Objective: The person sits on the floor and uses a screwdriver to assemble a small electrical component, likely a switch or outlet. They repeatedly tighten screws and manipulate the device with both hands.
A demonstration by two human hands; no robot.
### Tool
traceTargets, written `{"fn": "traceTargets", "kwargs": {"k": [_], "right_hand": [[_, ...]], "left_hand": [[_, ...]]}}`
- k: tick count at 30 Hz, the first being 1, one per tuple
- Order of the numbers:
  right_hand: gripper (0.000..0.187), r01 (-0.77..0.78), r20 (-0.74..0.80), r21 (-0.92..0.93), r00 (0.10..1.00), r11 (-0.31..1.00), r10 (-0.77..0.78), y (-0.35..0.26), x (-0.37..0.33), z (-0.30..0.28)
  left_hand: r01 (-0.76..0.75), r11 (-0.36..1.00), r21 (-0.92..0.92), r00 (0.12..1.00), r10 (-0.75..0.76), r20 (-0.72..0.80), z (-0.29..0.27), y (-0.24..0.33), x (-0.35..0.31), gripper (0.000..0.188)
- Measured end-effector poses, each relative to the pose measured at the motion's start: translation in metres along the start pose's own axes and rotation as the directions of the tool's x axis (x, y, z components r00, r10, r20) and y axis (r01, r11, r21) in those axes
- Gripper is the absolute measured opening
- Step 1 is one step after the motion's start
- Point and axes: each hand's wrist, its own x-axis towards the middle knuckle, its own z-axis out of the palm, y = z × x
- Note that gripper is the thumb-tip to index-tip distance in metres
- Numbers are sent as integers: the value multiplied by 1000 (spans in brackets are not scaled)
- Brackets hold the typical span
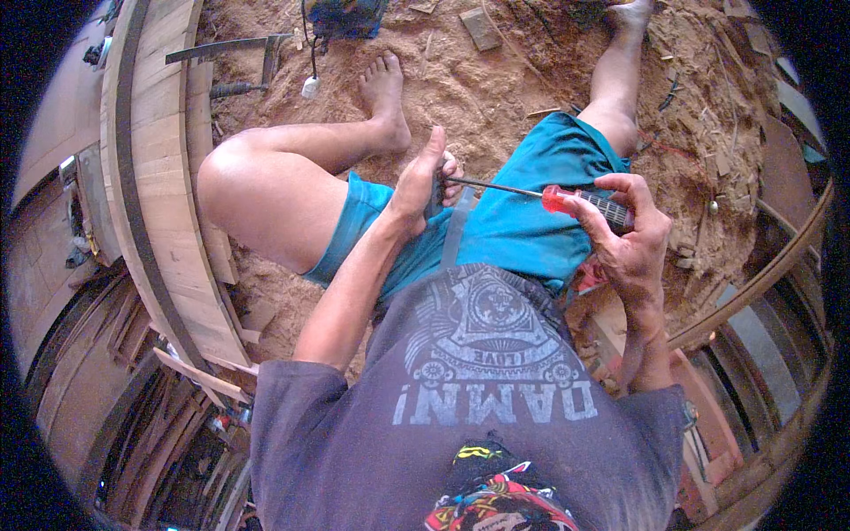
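A screwdriver (560, 200) with a red and black handle lies in my right hand (639, 241), its fingers and thumb closed round the grip. Its thin metal shaft points left, and the tip reaches my left hand (414, 193). That hand is curled round a small dark grey object (435, 200), thumb raised. Most of the object is hidden by the palm and fingers, so its kind does not show. Both hands are above my lap, over teal shorts (513, 232). A translucent pale strip (455, 232) runs down the shorts below the shaft.
Sawdust (469, 80) and wood scraps cover the ground round my bare legs. Long wooden planks (164, 177) stand at the left. Ahead are a white plug (310, 87) on a dark cord, a blue item (347, 18) and a wood block (480, 30). Curved boards (753, 296) lie at the right.
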Motion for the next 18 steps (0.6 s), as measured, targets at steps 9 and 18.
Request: {"fn": "traceTargets", "kwargs": {"k": [9,18], "right_hand": [[58,236,-37,9,971,972,-236,-3,-3,-1],[48,289,-30,52,957,956,-288,-12,-4,-7]], "left_hand": [[14,999,-49,999,-13,29,1,4,-3,64],[8,1000,-11,1000,-8,24,1,5,-6,63]]}}
